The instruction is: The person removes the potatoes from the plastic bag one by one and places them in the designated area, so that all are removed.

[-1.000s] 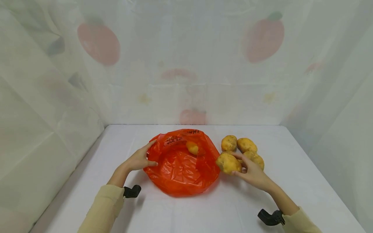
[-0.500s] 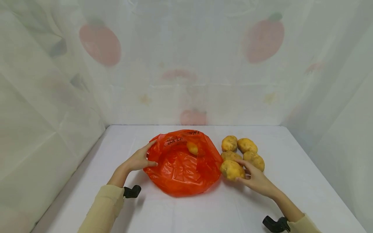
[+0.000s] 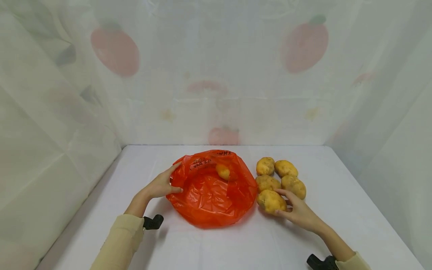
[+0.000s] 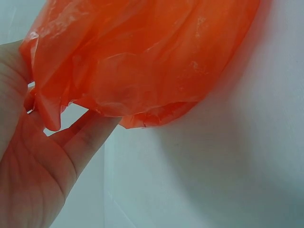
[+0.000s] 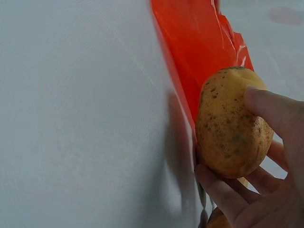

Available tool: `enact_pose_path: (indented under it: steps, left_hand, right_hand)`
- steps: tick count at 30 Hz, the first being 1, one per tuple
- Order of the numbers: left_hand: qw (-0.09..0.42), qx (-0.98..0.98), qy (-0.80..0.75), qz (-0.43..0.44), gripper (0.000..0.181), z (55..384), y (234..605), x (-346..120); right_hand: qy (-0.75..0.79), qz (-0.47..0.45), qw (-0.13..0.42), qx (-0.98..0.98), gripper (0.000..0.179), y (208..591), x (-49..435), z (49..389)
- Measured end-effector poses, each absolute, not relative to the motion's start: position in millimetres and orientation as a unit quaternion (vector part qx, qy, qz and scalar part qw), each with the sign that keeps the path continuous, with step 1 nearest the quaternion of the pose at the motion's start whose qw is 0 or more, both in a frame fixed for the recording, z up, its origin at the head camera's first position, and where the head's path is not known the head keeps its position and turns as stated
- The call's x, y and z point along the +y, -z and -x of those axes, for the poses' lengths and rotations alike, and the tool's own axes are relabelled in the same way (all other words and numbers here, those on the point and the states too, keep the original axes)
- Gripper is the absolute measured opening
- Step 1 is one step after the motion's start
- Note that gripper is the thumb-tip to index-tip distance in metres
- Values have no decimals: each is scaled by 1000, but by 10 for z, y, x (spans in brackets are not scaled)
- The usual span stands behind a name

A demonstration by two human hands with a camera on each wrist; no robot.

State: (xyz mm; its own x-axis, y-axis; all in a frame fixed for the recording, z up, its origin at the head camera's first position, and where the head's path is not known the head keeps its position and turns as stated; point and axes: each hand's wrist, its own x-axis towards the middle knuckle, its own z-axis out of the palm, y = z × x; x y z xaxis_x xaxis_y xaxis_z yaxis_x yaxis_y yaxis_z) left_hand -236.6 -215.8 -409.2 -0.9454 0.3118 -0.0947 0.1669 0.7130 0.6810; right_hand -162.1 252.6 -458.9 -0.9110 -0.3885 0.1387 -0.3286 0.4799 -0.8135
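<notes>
An orange-red plastic bag [image 3: 209, 198] stands with its mouth spread wide, and one potato [image 3: 222, 171] lies inside it toward the back. My left hand [image 3: 163, 184] grips the bag's left rim, thumb inside the opening; in the left wrist view the bag's film [image 4: 142, 66] hangs between thumb and fingers. Just right of the bag, my right hand [image 3: 298, 212] holds a potato [image 3: 271, 201], thumb on one side and fingers on the other. The right wrist view shows this speckled potato [image 5: 232, 123] close beside the bag's side [image 5: 194, 42].
Several more potatoes are grouped right of the bag: a back left potato [image 3: 265, 166], a back right potato [image 3: 286, 168], a right potato [image 3: 294, 186] and a near left potato [image 3: 267, 182]. A white cloth [image 3: 216, 247] covers the table; patterned sheets surround it.
My right hand has moved the potato from the bag's right rim a little right and toward me, lower beside the other potatoes. My left hand and the bag have stayed nearly still.
</notes>
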Motion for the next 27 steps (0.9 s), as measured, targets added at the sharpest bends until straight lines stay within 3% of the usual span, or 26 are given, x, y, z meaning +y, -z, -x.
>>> enact_pose_path:
  steps: [11, 27]
  left_hand:
    - [99, 919, -358, -132, 93, 2380, 4130, -2164]
    - [100, 921, -355, -126, 95, 2361, 4101, -2172]
  right_hand:
    - [396, 229, -13, 889, 62, 4620, 2521, 1603]
    - [366, 227, -14, 902, 60, 4595, 2498, 1619]
